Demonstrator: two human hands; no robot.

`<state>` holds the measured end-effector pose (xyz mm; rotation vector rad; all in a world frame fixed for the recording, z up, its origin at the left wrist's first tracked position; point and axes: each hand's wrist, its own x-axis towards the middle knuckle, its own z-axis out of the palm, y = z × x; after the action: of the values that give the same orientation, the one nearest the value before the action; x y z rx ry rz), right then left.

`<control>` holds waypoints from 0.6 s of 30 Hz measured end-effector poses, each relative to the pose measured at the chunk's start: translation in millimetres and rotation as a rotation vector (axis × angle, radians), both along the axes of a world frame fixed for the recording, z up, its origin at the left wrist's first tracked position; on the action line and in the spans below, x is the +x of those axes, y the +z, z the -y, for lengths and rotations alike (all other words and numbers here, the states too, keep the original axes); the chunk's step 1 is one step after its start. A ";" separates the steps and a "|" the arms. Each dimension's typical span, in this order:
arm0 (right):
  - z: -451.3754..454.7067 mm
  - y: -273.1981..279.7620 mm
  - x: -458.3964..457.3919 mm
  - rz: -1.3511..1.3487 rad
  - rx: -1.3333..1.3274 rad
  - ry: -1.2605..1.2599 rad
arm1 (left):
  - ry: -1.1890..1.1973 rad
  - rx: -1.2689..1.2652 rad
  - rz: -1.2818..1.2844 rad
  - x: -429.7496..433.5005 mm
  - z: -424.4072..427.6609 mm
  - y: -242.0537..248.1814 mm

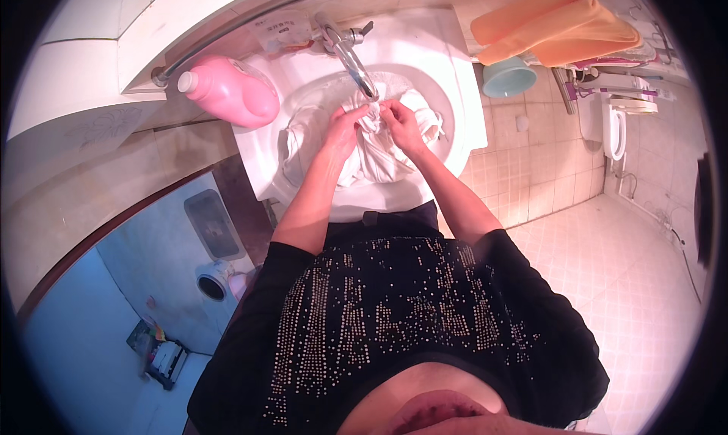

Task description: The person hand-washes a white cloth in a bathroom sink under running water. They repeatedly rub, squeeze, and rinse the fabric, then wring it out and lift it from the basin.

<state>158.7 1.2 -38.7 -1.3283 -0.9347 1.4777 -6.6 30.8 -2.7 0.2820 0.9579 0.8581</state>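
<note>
White wet-looking cloth (387,157) lies bunched in the white washbasin (364,203). My left hand (343,130) pinches a gathered fold of it just below the spout, thumb on top. Close beside it on the right, my right hand (401,126) grips the same fold between thumb and fingers. The chrome faucet (351,62) reaches over the basin, its spout end right above the fingers. More of the cloth spreads to both sides of my hands, and some suds-like water shows behind the spout. Whether water is running cannot be told.
A pink detergent bottle (239,91) with a white cap stands at the basin's left corner. A packet bearing writing (281,31) is behind the faucet. At the right are orange towels (546,31), a light blue bowl (509,76) and a toilet (615,130). A doorway is at lower left.
</note>
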 end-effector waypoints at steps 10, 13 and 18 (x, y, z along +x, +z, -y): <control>-8.7 16.8 -6.7 -0.036 -0.194 -0.093 | 0.268 -0.096 -0.136 22.0 0.2 13.3; -11.8 19.8 -10.1 0.209 -0.107 0.020 | 0.272 -0.080 -0.277 26.8 -1.6 15.5; -10.3 11.6 -9.6 0.203 -0.066 0.045 | 0.354 -0.118 -0.224 26.9 -0.8 13.4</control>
<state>149.1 11.4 -27.1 -1.5363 -1.0585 1.4374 20.3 31.6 10.7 0.1080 1.2872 1.1031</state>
